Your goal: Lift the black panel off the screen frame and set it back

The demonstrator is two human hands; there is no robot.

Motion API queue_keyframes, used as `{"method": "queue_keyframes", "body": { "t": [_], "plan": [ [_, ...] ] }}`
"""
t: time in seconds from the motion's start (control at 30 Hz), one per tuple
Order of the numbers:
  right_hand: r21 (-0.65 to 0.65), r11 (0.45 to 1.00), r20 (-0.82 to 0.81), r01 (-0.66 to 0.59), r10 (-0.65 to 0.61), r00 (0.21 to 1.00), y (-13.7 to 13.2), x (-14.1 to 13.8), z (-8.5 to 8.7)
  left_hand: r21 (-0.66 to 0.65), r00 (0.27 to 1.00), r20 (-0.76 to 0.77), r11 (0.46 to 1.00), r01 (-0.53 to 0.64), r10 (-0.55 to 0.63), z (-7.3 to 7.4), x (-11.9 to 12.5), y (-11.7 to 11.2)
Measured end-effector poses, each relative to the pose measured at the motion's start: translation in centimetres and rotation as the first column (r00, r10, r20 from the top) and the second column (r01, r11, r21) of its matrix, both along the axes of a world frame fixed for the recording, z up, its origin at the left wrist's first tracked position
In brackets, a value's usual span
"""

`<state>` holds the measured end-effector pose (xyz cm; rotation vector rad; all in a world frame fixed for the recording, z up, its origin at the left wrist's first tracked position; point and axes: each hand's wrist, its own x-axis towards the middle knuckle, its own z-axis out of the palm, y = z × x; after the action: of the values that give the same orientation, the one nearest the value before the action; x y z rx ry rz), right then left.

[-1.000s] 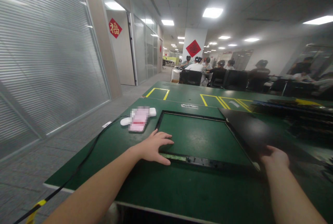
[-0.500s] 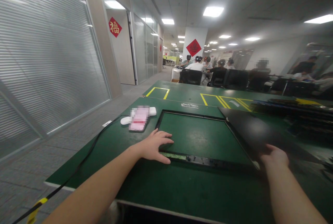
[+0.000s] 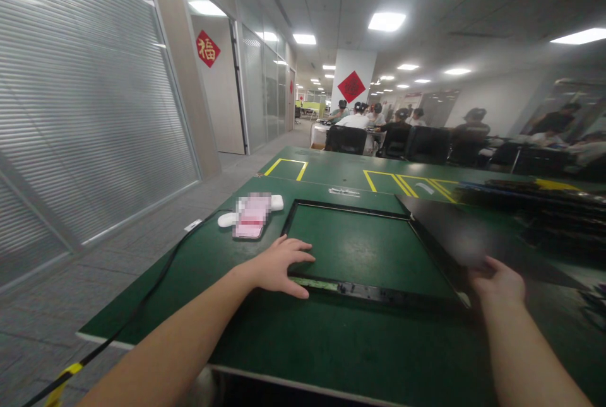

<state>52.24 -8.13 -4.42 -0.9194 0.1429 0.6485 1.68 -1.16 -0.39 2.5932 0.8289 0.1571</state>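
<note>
A black rectangular frame [image 3: 374, 292] lies flat on the green table, with bare tabletop showing through its middle. My left hand [image 3: 279, 263] rests over its near left corner, fingers spread and thumb apart. Beside the frame's right side is a thin, flat black panel [image 3: 454, 230], tilted and smeared by motion. My right hand [image 3: 502, 284] holds this panel by its near edge, thumb on the upper face; the other fingers are mostly hidden. Whether the panel is joined to the frame along that side, I cannot tell.
A pink phone [image 3: 250, 218] lies on white objects left of the frame. A black cable [image 3: 165, 268] crosses the table's left edge. Dark flat pieces are stacked [image 3: 530, 205] at the right. Yellow tape outlines [image 3: 284, 161] mark the far tabletop. Several people [image 3: 355, 118] sit beyond.
The black panel has shifted slightly in tilt, and its reflection has moved and blurred. My right hand has turned a little with it. My left hand stays on the frame.
</note>
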Motion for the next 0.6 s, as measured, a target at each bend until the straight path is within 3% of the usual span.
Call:
{"method": "queue_keyframes", "body": {
  "t": [0.13, 0.23, 0.4, 0.5, 0.6],
  "plan": [
    [0.064, 0.984, -0.039, 0.166, -0.163, 0.986, -0.3, -1.9, 2.2, -0.010, 1.000, 0.019, 1.000, 0.005, -0.005, 0.0, -0.1, 0.1],
    [0.101, 0.975, 0.015, 0.196, -0.199, 0.980, -0.5, -3.2, 3.4, -0.025, 0.998, 0.055, 1.000, -0.005, 0.007, 0.0, -0.2, 0.1],
    [0.161, 0.977, 0.136, 0.142, -0.164, 0.977, -0.8, -5.2, 4.6, -0.040, 0.972, 0.225, 0.997, -0.067, 0.074, -0.3, -0.1, 0.3],
    [0.241, 0.969, 0.202, 0.049, -0.099, 0.974, -1.0, -6.3, 5.3, -0.073, 0.929, 0.343, 0.990, -0.123, 0.141, -0.6, 0.1, 0.8],
    [0.244, 0.969, 0.221, -0.031, -0.025, 0.975, -1.3, -7.0, 5.6, -0.237, 0.833, 0.465, 0.949, -0.209, 0.299, -1.0, 0.2, 1.3]
  ]
}}
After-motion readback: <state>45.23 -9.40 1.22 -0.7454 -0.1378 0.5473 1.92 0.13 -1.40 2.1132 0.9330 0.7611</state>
